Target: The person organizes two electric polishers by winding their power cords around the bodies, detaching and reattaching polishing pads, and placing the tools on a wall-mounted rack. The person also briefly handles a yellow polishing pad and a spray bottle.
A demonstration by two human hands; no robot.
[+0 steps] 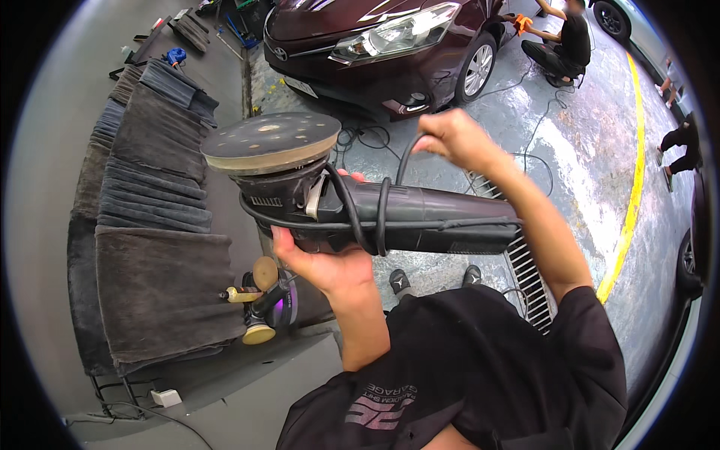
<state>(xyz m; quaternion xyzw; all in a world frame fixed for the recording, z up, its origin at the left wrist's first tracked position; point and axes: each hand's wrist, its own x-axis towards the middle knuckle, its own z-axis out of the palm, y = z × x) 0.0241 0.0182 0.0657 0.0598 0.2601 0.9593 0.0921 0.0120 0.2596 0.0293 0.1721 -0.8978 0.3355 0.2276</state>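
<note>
A workshop with a worn grey floor (427,279) lies under and around the scene, a yellow line (634,196) curving down its right side. In the middle of the frame, held up off the floor, is a black polisher (450,206), its round backing pad (274,133) facing upward at the left end and its long handle reaching right. A black cord (382,217) is looped round the body. The left hand (334,268) supports it from below near the head, the thumb on the near side and the fingers (354,176) clamped on it, their tips showing behind. Above the handle, the right hand (456,139) has its fingers closed together on a raised length of the cord. Below the handle's end runs a metal drain grate (534,281). At left, dark towels (161,292) hang in a row, with a second machine with a yellow pad (259,334) and a small bottle (241,295) beside them. A dark red car (367,56) fills the top centre; at upper right a co-worker (571,41) in black crouches by its side, holding an orange cloth (521,25).
</note>
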